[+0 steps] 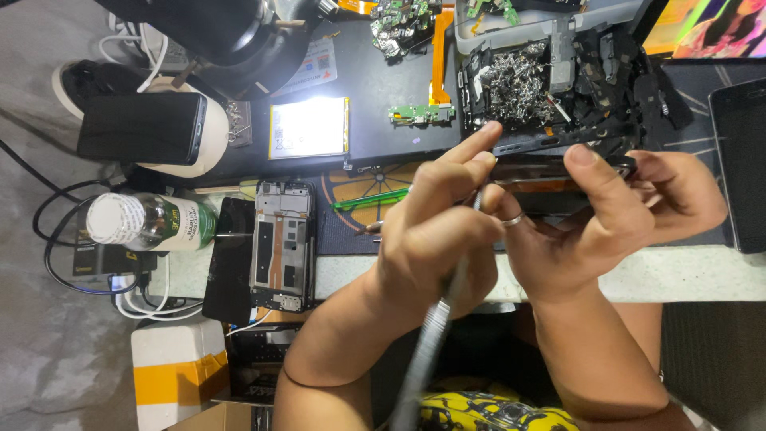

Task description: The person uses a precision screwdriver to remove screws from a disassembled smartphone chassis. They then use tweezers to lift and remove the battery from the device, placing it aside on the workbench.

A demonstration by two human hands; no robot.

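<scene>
My left hand [431, 231] grips a slender metal tool with a knurled handle [431, 335]. Its tip points up toward a dark opened phone [550, 174], with my index finger stretched out along it. My right hand [614, 211] holds that phone on edge above the work mat, thumb on its upper rim. A ring shows on a finger [511, 219] between the two hands. The tool's tip is hidden behind my fingers.
A stripped phone frame [283, 243] and a black screen panel [227, 259] lie at left beside a lying bottle [152, 222]. Behind are a brightly lit flat panel [309, 128], a green tool [371, 198], a tray of metal scraps [519, 84], circuit boards [403, 24] and another phone [742, 160].
</scene>
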